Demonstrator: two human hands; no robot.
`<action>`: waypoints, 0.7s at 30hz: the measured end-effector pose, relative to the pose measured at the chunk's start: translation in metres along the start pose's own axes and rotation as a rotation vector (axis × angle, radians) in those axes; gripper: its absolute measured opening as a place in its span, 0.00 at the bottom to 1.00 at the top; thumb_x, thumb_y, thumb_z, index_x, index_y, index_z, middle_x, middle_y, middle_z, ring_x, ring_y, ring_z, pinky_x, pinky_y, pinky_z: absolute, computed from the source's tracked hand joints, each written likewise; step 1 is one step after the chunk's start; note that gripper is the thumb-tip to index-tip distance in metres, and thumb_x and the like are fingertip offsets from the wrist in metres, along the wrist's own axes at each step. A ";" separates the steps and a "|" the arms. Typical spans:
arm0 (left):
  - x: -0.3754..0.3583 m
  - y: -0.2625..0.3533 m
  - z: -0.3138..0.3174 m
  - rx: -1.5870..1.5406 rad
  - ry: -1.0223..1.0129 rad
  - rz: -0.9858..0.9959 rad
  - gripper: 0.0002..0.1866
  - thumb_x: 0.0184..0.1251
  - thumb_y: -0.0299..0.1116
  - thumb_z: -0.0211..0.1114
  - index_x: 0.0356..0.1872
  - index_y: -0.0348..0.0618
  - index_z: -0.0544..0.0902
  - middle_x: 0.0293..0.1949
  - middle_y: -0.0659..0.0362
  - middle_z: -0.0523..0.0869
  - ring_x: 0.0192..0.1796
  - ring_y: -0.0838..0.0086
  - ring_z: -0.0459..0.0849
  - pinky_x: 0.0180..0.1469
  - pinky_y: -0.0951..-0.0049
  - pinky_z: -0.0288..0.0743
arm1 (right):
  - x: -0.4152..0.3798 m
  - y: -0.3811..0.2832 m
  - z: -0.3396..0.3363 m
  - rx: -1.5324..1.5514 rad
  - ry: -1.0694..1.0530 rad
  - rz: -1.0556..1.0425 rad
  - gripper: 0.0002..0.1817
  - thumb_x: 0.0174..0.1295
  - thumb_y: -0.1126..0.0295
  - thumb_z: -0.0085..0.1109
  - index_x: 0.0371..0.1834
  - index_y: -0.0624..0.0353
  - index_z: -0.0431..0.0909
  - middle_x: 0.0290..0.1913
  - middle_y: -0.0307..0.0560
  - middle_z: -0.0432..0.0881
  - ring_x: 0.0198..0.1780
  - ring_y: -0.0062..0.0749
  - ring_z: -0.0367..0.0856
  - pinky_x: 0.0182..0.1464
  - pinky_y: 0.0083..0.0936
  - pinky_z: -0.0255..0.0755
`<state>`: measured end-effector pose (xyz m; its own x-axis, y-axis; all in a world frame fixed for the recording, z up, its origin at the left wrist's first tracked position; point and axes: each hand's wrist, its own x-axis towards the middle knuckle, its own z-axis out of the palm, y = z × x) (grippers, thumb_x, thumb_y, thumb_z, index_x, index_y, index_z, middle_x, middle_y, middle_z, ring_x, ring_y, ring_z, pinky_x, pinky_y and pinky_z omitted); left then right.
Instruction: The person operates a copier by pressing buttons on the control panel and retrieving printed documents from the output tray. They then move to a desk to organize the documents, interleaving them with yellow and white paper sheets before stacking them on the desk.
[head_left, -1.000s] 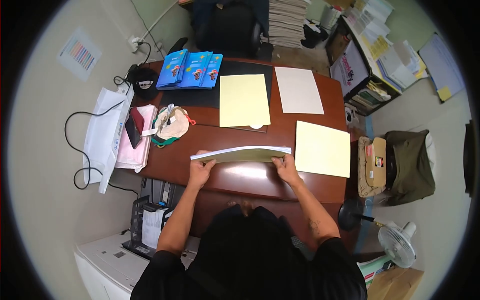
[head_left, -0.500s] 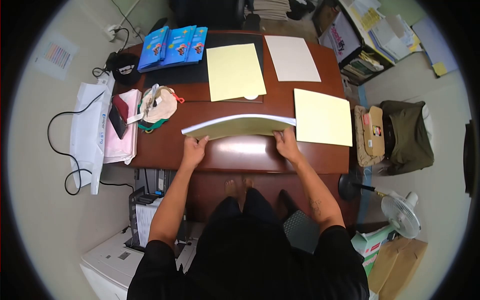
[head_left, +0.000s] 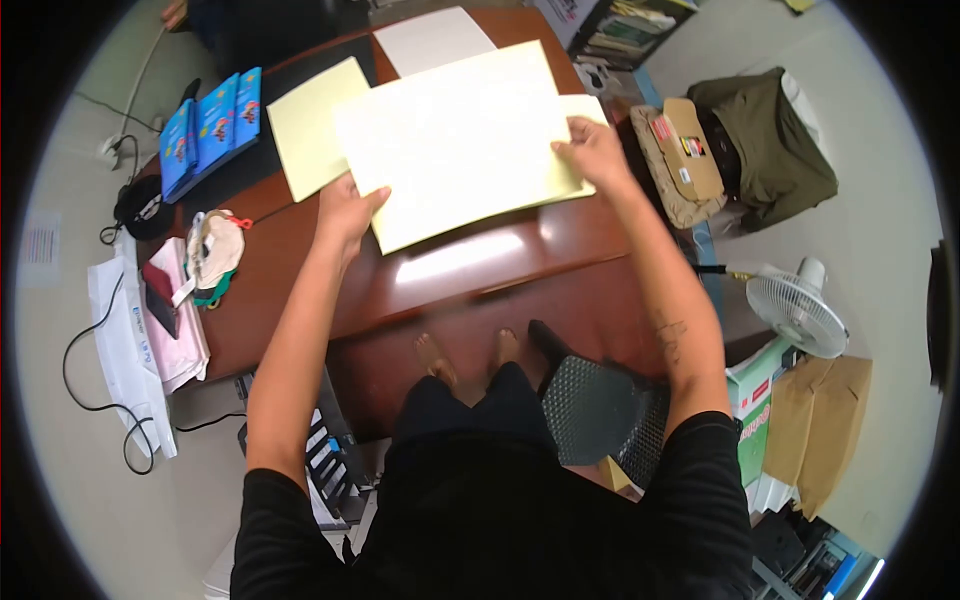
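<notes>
A pale yellow stack of paper (head_left: 455,145) is held up over the desk, tilted, its broad face toward me. My left hand (head_left: 348,212) pinches its lower left corner, thumb on top. At its right edge my right hand (head_left: 594,156) grips with the thumb on the face; the fingers behind are partly hidden. Behind the left edge lies another yellow paper stack (head_left: 312,135). A third yellow stack (head_left: 590,107) shows partly beneath the right side. Farther back is a whitish stack of paper (head_left: 432,38), its near part covered by the held one.
Blue booklets (head_left: 215,125) stand at the desk's far left. Nearer are a cloth item (head_left: 214,250) and a pink bundle (head_left: 190,335). Right of the wooden desk (head_left: 480,262) are a cardboard box (head_left: 690,150), an olive bag (head_left: 765,150) and a fan (head_left: 797,308). A dark chair (head_left: 590,410) stands by my legs.
The paper stack, earlier bowed and edge-on above the desk's near side, is now raised and turned flatter, farther over the desk. Both hands moved forward with it. My view has shifted and rotated.
</notes>
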<state>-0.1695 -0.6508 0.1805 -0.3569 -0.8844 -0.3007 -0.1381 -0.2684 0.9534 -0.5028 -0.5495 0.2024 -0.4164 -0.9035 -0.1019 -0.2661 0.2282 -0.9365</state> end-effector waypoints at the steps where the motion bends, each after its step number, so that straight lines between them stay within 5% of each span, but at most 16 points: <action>1: 0.013 0.005 0.022 0.060 0.014 -0.033 0.17 0.60 0.18 0.68 0.51 0.29 0.80 0.48 0.51 0.87 0.46 0.70 0.85 0.51 0.72 0.78 | 0.020 0.028 -0.028 -0.046 0.008 -0.009 0.18 0.58 0.81 0.63 0.53 0.72 0.79 0.43 0.49 0.87 0.40 0.25 0.85 0.43 0.22 0.79; 8: 0.064 -0.008 0.148 0.159 0.092 -0.077 0.20 0.54 0.23 0.76 0.48 0.29 0.81 0.43 0.49 0.88 0.44 0.69 0.86 0.47 0.69 0.81 | 0.044 0.078 -0.131 -0.022 -0.037 0.157 0.15 0.58 0.80 0.62 0.50 0.69 0.81 0.44 0.46 0.87 0.42 0.25 0.85 0.47 0.22 0.78; 11: 0.075 -0.027 0.170 0.203 0.123 -0.057 0.23 0.53 0.23 0.76 0.50 0.28 0.80 0.44 0.49 0.87 0.46 0.68 0.86 0.49 0.69 0.81 | 0.069 0.147 -0.158 0.001 -0.100 0.138 0.25 0.58 0.71 0.69 0.58 0.69 0.75 0.48 0.52 0.86 0.47 0.32 0.85 0.52 0.27 0.78; 12: 0.076 -0.033 0.176 0.236 0.146 -0.057 0.23 0.53 0.23 0.76 0.51 0.28 0.79 0.45 0.48 0.87 0.46 0.68 0.86 0.49 0.69 0.80 | 0.039 0.100 -0.135 -0.140 0.093 0.243 0.14 0.58 0.77 0.63 0.48 0.65 0.83 0.42 0.46 0.87 0.42 0.31 0.84 0.49 0.25 0.76; 14: 0.086 -0.046 0.177 0.204 0.021 -0.112 0.29 0.55 0.29 0.76 0.56 0.25 0.76 0.53 0.45 0.83 0.53 0.65 0.82 0.53 0.64 0.79 | 0.044 0.115 -0.137 -0.050 0.072 0.223 0.12 0.58 0.80 0.61 0.46 0.65 0.83 0.40 0.45 0.86 0.39 0.31 0.84 0.45 0.26 0.77; 16: 0.049 -0.008 0.210 0.318 0.155 -0.089 0.17 0.63 0.22 0.69 0.52 0.31 0.78 0.46 0.47 0.86 0.47 0.64 0.86 0.49 0.70 0.82 | 0.048 0.121 -0.140 0.003 0.042 0.201 0.10 0.58 0.81 0.59 0.42 0.68 0.83 0.38 0.47 0.86 0.38 0.32 0.84 0.44 0.27 0.77; 21: 0.052 -0.025 0.224 0.333 0.237 -0.131 0.11 0.64 0.20 0.67 0.47 0.32 0.79 0.43 0.48 0.86 0.45 0.65 0.87 0.47 0.68 0.83 | 0.062 0.149 -0.135 -0.015 0.049 0.139 0.10 0.55 0.82 0.59 0.39 0.70 0.84 0.36 0.49 0.86 0.37 0.34 0.83 0.40 0.29 0.76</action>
<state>-0.3917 -0.6045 0.1349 -0.0994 -0.9247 -0.3674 -0.4729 -0.2810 0.8351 -0.6852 -0.5223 0.1014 -0.4923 -0.8439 -0.2132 -0.2160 0.3557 -0.9093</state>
